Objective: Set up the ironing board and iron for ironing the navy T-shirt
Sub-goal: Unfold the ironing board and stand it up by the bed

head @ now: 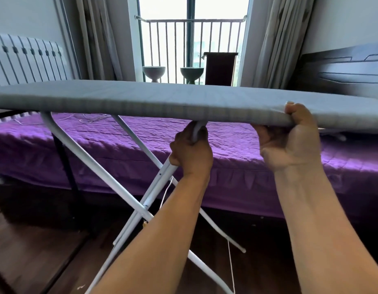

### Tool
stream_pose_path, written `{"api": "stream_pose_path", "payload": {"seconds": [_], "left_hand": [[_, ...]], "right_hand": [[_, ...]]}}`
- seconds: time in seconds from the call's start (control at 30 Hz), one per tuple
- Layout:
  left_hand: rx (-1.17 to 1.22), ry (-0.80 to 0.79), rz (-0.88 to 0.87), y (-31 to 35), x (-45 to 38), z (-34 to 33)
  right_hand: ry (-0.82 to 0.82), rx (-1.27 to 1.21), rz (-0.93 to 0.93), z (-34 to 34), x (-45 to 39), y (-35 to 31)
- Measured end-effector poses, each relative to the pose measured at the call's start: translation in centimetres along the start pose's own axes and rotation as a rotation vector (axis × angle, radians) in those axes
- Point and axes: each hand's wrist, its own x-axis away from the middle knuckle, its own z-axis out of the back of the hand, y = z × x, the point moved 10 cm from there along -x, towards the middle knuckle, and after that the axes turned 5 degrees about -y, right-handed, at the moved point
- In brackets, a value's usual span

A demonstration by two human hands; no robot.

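The grey padded fabric-covered ironing board (162,98) stands level across the view on crossed white metal tube legs (94,164), in front of a purple quilted bed (237,145). The left hand (191,153) is wrapped tight around a leg (just under the board). The right hand (290,141) clamps the board's near edge, thumb on top.

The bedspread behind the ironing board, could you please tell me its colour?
Purple, quilted bedspread; head view.

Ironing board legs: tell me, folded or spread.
Spread: the white legs cross in an X beneath the raised board. Locked or not, cannot tell.
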Motion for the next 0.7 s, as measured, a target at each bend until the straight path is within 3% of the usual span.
{"api": "stream_pose_path", "payload": {"seconds": [0.3, 0.7], "left_hand": [[-0.011, 0.037, -0.047, 0.0, 0.7, -0.9], [-0.003, -0.027, -0.093, 0.5, 1.0, -1.0]], "right_hand": [[-0.002, -0.003, -0.003, 1.7, 0.3, -0.7], [0.006, -0.022, 0.014, 1.8, 0.7, -0.9]]}}
